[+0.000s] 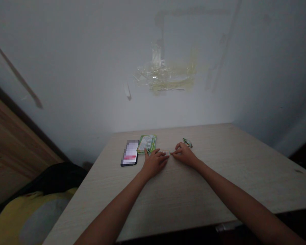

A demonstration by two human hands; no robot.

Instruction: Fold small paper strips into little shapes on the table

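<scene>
A small pale strip [165,152] lies on the table between my hands; its details are too small to make out. My left hand [154,164] rests on the tabletop with fingers apart, fingertips at the strip's left part and near edge. Its thumb reaches the lower edge of a flat green-and-white packet [147,143]. From the other side, my right hand [185,154] pinches at the strip's right end, thumb and forefinger together. Just beyond that hand sits a small crumpled green wrapper [188,142].
A phone [130,153] with a lit, blurred screen lies left of the packet. The pale wooden table [219,146] meets a white wall [91,68] with clear tape [165,76] on it. A yellow and grey cloth item [40,214] is at lower left, beside wooden boards [10,143].
</scene>
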